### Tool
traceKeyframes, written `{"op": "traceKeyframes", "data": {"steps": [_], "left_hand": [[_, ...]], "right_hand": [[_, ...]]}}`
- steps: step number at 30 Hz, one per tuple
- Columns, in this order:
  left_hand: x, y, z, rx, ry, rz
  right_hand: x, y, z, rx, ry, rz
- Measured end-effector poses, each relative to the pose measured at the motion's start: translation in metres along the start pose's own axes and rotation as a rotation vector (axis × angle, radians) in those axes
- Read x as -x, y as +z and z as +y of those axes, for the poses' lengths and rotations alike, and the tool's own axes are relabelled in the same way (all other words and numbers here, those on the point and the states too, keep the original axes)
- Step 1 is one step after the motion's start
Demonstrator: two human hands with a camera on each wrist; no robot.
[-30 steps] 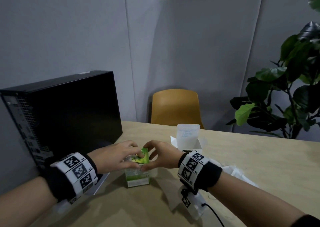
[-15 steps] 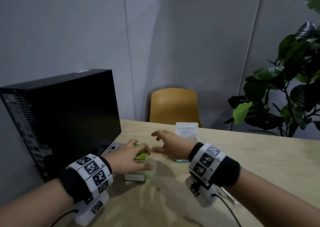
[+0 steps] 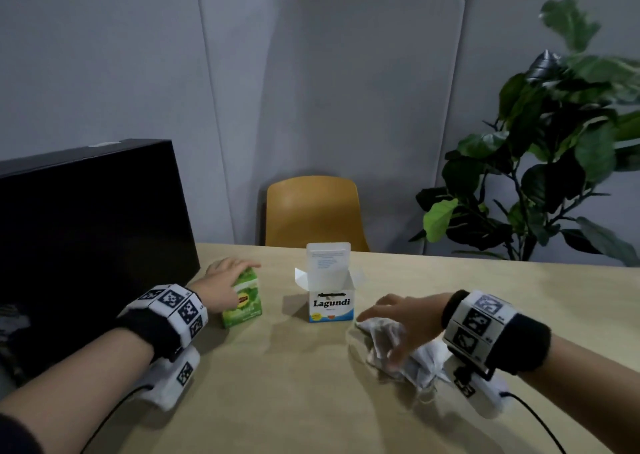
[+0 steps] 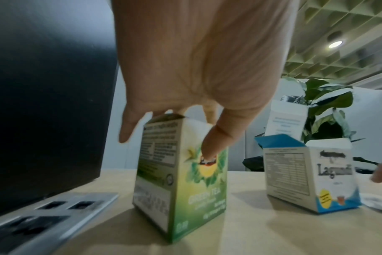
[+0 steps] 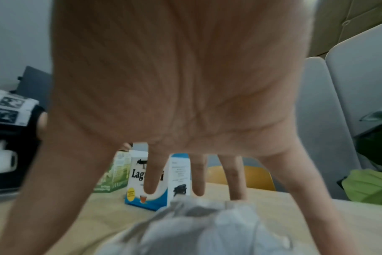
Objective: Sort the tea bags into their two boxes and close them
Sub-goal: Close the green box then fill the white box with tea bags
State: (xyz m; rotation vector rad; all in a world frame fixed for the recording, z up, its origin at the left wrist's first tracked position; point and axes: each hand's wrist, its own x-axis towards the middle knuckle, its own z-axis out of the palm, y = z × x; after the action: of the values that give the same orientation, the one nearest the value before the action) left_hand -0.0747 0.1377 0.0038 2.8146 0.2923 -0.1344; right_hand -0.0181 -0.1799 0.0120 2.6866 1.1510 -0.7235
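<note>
Under the left hand point(image 3: 221, 285) a green tea box point(image 3: 244, 301) is standing upright on the wooden table point(image 3: 311, 401), close beside a black computer case point(image 3: 86, 231). The hand is gripping the box from above: its fingers point(image 3: 242, 265) are lying over the closed top while the thumb point(image 4: 216, 138) is pressing down the printed front face, and the little finger is hanging off the case side. Just beyond that thumb, apart from the green box, a white and blue box labelled Lagundi point(image 3: 330, 306) is sitting with its lid flap standing straight up and its side flaps splayed outward, so the top is open.

Beneath the right hand point(image 3: 401, 318) a heap of white tea bags point(image 3: 405, 353) is lying on the table, near the open box but not touching it. This hand is spreading wide, fingers point(image 5: 152, 174) straight and well apart, palm down; in the right wrist view the fingertips are coming down at the far edge of the pile and the thumb is reaching past its near side. Whether the tips are already pressing the paper I cannot tell, since motion is blurring them.

Past both sets of fingers a yellow chair point(image 3: 313, 211) is standing at the far table edge, with a leafy plant point(image 3: 554, 162) to its right before grey partition panels point(image 3: 346, 107).
</note>
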Motion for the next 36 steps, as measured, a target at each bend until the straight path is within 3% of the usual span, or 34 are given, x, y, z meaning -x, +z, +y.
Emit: {"op": "traceKeyframes", "data": {"steps": [2,4,5,7,8,11,16,19,26,32,36], "left_hand": [[0.01,0.004,0.01,-0.017,0.002,0.191],[0.022,0.013,0.03,-0.02,0.179,0.526],[0.026,0.018,0.044,-0.009,0.316,0.609],[0.03,0.034,0.074,-0.016,0.546,0.506],[0.027,0.042,0.088,-0.054,0.574,0.391],[0.008,0.058,0.111,-0.16,0.441,0.178],[-0.001,0.068,0.115,-0.071,0.227,0.128],[0.01,0.065,0.117,-0.074,0.255,0.142],[0.038,0.057,0.126,-0.209,0.161,-0.013],[0.042,0.061,0.141,-0.453,0.113,0.018],[0.049,0.059,0.15,-0.5,0.115,0.039]], "right_hand": [[-0.006,0.006,0.002,-0.012,0.045,-0.016],[-0.008,0.008,0.005,0.01,0.064,-0.024],[-0.009,0.009,0.007,0.019,0.064,-0.026],[-0.007,0.011,0.008,0.008,0.053,-0.037],[-0.005,0.013,0.008,0.0,0.041,-0.038],[0.006,0.019,0.012,-0.026,0.004,-0.024],[0.034,0.021,0.025,-0.143,-0.055,0.015],[0.05,0.018,0.038,-0.183,-0.006,0.089],[0.062,0.024,0.05,-0.201,0.068,0.052],[0.054,0.026,0.055,-0.272,0.122,0.129],[0.053,0.027,0.058,-0.275,0.133,0.136]]}}
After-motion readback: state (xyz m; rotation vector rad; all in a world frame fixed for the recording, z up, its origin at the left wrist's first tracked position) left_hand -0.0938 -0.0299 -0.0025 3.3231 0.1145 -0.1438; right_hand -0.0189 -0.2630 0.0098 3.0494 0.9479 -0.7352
